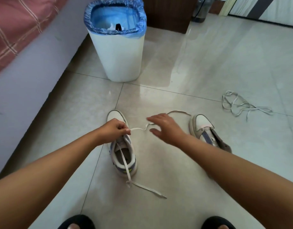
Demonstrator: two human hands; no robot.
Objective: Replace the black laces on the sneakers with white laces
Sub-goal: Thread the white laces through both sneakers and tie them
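Observation:
Two white sneakers stand on the tiled floor. The left sneaker (124, 152) has a white lace (139, 185) running through its opening and trailing toward me on the floor. My left hand (113, 129) pinches that lace above the sneaker's tongue. The lace stretches right from my fingers, passes under my right hand (165, 128) and loops toward the right sneaker (206, 129), which shows no lace. My right hand hovers with fingers spread, holding nothing. A second white lace (241, 104) lies tangled on the floor at the right.
A white bin (121, 55) with a blue liner stands beyond the sneakers; something black shows inside it. A bed with a pink checked cover (18, 22) runs along the left. My feet in black slippers (76, 222) are at the bottom edge. Dark furniture (168, 12) stands at the back.

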